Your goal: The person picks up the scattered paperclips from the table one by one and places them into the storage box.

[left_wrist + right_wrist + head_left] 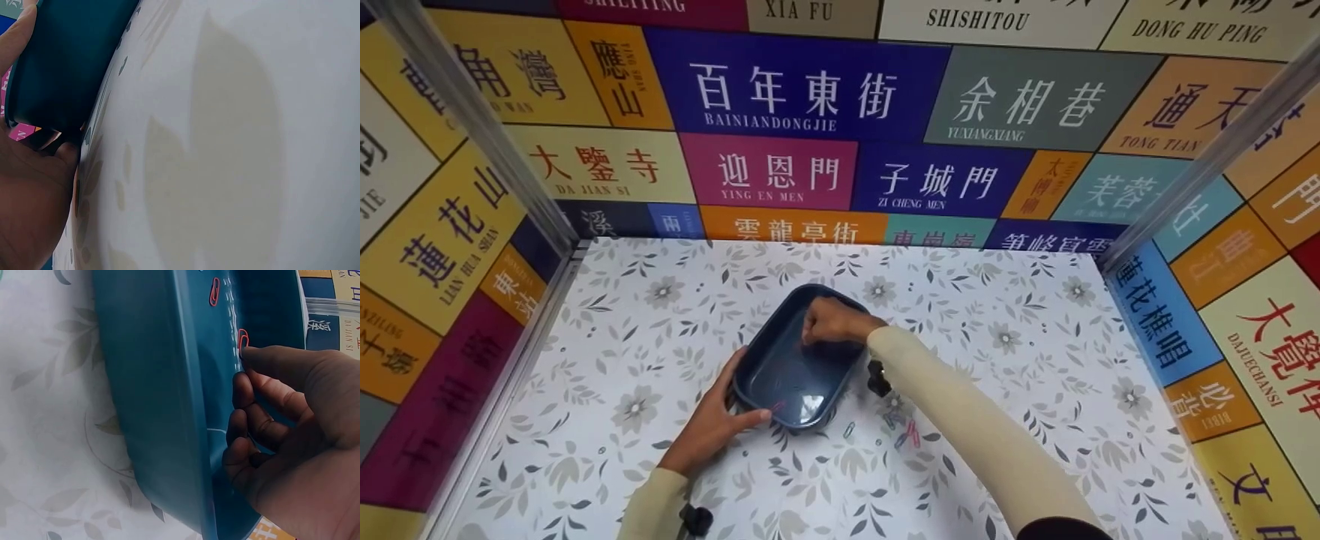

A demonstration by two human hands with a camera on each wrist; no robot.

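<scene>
A dark blue rectangular tray (742, 386) with rounded corners sits on the patterned tabletop. My left hand (712, 426) holds its near-left corner, thumb at the rim and the other fingers along the outer left wall. Inside the tray, my right hand (834, 321) has curled fingers; the thumb and forefinger pinch a red paper clip (243, 338), whose lower end they hide. Another red paper clip (214, 291) lies on the tray's floor. In the left wrist view, my left hand (34, 202) is at the tray's outer wall (67, 62).
Several coloured paper clips (911, 433) lie loose to the right of the tray, with a green paper clip (850, 430) apart from them. Panels with large printed characters (795, 82) stand at the back and both sides of the floral tabletop (1005, 375).
</scene>
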